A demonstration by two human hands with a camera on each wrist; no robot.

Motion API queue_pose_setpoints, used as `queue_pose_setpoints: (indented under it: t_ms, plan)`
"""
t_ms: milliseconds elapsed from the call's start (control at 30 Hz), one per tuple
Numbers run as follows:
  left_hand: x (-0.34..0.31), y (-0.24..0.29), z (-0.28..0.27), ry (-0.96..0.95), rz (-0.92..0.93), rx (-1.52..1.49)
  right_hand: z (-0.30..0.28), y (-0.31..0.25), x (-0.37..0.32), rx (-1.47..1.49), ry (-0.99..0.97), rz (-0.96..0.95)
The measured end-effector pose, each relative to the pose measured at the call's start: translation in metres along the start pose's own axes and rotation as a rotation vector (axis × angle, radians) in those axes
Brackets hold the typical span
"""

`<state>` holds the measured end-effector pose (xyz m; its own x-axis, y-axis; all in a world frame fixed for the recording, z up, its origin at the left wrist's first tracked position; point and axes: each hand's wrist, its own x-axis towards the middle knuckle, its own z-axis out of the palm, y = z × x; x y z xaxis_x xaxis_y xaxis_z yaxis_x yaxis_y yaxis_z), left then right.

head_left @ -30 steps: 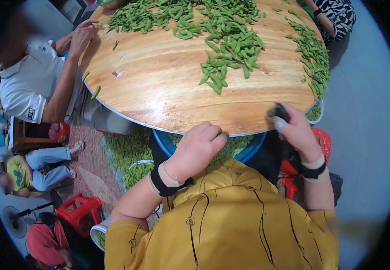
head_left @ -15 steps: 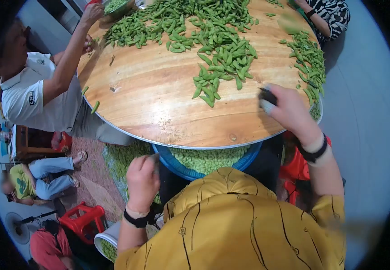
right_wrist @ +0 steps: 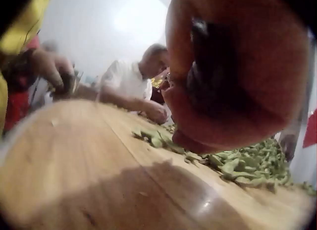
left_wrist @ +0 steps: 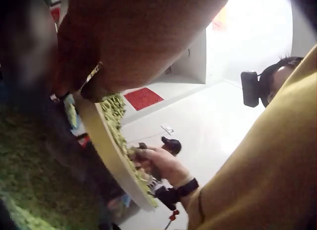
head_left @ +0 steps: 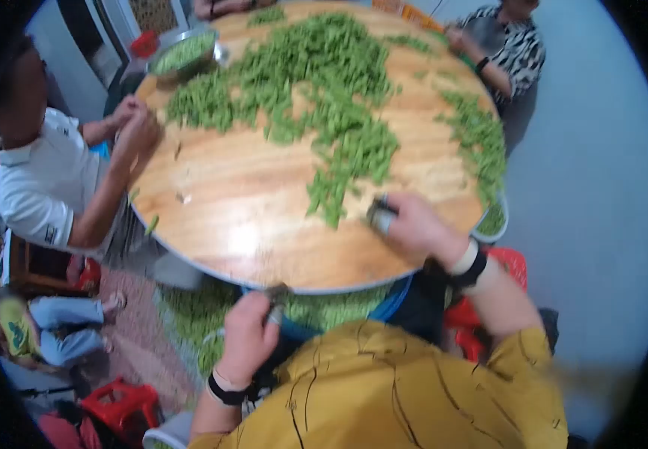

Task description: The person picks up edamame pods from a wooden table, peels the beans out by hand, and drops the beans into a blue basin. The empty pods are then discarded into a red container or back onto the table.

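A round wooden table (head_left: 212, 187) fills the middle of the room, and its glossy top catches a bright patch of overhead light. The floor (head_left: 586, 187) is smooth and grey-blue, with a speckled reddish mat (head_left: 141, 314) on the left. A red plastic stool (head_left: 118, 404) stands by the mat, and another red stool (head_left: 507, 262) is at the right. A low wooden piece of furniture (head_left: 36, 273) sits at the far left. The white wall (right_wrist: 84, 32) is brightly lit.
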<state>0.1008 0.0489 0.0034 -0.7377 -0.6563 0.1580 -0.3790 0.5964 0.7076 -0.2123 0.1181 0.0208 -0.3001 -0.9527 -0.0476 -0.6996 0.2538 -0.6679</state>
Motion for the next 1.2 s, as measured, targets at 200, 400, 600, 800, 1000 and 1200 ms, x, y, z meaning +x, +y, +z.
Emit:
queue_pose_setpoints:
  t_ms: [200, 400, 600, 800, 1000, 1200]
  plan:
    - [0.050, 0.058, 0.025, -0.015, 0.166, -0.195, -0.007, -0.043, -0.037, 0.200, -0.310, -0.026]
    - [0.056, 0.047, 0.036, -0.225, 0.134, -0.376, 0.001, -0.042, -0.042, 0.137, -0.311, -0.167]
    - [0.055, 0.038, 0.039, -0.153, -0.270, -0.770, 0.007, -0.044, -0.051, 0.414, -0.337, 0.094]
    - [0.058, 0.035, 0.050, -0.167, -0.313, -1.107, 0.012, -0.050, -0.057, 0.649, -0.338, 0.156]
    - [0.059, 0.035, 0.054, -0.164, -0.288, -0.993, 0.016, -0.047, -0.058, 0.680, -0.334, 0.182]
    - [0.057, 0.029, 0.063, -0.094, -0.148, -0.725, 0.017, -0.042, -0.056, 0.757, -0.323, 0.168]
